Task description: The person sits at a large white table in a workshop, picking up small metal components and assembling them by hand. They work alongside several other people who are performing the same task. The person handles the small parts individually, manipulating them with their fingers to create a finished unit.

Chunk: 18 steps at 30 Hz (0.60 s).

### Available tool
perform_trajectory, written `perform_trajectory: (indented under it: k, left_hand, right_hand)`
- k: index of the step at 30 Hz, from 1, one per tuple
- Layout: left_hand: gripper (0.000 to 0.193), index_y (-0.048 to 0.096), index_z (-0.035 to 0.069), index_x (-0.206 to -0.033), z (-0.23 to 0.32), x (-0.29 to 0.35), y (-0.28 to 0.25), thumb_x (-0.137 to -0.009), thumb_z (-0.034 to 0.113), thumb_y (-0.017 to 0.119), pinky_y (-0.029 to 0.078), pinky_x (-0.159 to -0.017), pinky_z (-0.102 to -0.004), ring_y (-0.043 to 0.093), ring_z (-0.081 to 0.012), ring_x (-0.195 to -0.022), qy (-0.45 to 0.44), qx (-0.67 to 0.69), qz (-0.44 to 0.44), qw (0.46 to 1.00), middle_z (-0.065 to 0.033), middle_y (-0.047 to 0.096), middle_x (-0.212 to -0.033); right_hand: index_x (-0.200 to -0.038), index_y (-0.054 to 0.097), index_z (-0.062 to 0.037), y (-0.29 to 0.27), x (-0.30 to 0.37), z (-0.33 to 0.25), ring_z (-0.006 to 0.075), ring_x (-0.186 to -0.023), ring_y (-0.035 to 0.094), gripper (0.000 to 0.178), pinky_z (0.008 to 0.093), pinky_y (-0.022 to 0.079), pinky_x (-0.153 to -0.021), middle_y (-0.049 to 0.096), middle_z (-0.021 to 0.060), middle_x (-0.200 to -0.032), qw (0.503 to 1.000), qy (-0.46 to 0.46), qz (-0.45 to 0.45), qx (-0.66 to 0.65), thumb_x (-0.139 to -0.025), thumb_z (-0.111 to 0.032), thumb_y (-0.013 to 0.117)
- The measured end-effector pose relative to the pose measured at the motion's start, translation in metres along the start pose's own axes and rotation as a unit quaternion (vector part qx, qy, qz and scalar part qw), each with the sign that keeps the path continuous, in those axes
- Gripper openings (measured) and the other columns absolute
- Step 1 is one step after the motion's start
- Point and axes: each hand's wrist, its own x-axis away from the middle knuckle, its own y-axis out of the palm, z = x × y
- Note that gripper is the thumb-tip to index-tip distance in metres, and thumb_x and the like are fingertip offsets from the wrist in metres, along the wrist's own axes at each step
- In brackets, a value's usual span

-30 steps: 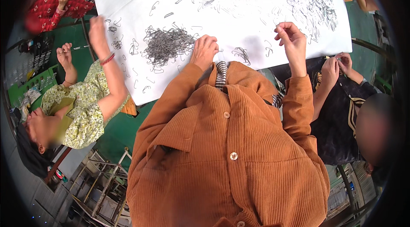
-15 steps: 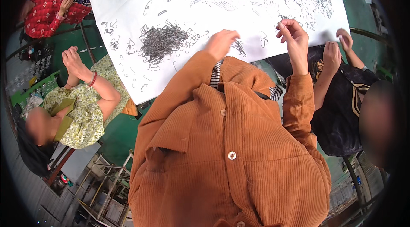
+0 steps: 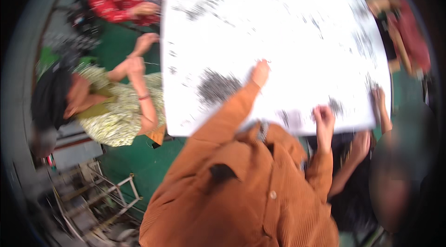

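Green floor (image 3: 123, 161); white table (image 3: 302, 47), brightly lit; pale metal frame (image 3: 135, 188) lower left, blurred, perhaps rack.

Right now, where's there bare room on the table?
The white table looks bare between the left hand and right hand, though blur may hide pieces. Crowded: the dark pile left of the left hand, and small clusters beside the right hand.

Left arm (image 3: 223, 113) stretched far and right, slanting across in front of torso (image 3: 274, 214). Left wrist (image 3: 256, 82) roughly in line with forearm. Left hand (image 3: 261, 72) farther out than right, fingers pointing far, grip blurred. Right arm (image 3: 320, 172) bent, nearer torso. Right hand (image 3: 324, 119) near and right, raised, fingers curled, fingertips too blurred to read.
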Motion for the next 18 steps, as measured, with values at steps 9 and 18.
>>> perform_trajectory:
  k: [9, 18]
  left_hand:
    - [0.008, 0.060, 0.004, -0.088, 0.023, -0.016, -0.027, -0.081, 0.003, 0.058, 0.048, -0.082, -0.0436, 0.057, -0.0336, -0.096, -0.128, 0.085, -0.060, 0.986, -0.0135, 0.055, -0.098]
    - [0.012, 0.062, 0.002, -0.093, 0.083, 0.012, -0.108, -0.081, 0.000, 0.064, 0.051, -0.068, -0.0245, 0.062, -0.0127, -0.083, -0.147, 0.416, -0.080, 0.894, -0.0083, 0.063, -0.093]
  right_hand:
    - [-0.086, 0.059, 0.0005, 0.070, -0.027, -0.035, 0.0097, -0.064, 0.056, 0.007, 0.0233, 0.046, -0.059, 0.060, 0.0030, -0.077, 0.988, 0.026, -0.148, -0.043, -0.086, -0.004, 0.064]
    - [-0.087, 0.059, -0.0002, 0.076, -0.038, -0.044, 0.0097, -0.066, 0.057, 0.008, 0.0226, 0.045, -0.056, 0.061, 0.0023, -0.078, 0.984, 0.017, -0.168, -0.062, -0.087, -0.006, 0.064]
